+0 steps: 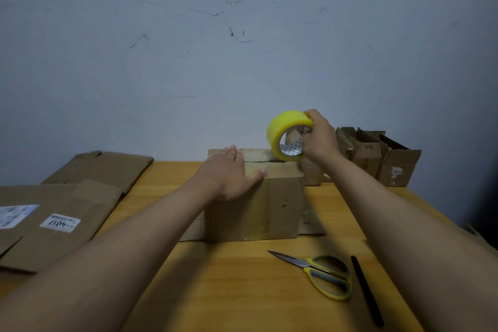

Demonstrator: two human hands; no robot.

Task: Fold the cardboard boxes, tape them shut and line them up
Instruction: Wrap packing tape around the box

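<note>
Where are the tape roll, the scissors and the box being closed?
yellow tape roll (277, 127), head view, on its outer yellow band.
scissors (327, 276), head view, on the yellow handles.
cardboard box (269, 205), head view, on its front face.

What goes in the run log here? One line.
left hand flat on brown cardboard box | right hand holds yellow tape roll | yellow-handled scissors idle

Brown cardboard box (269, 197) upright mid-table (flaps closed); yellow tape roll (283, 135) above.

Single head view: looks forward and down from above the near edge of the wooden table (242, 291), close, facing the scuffed grey-blue wall (242, 49).
</note>
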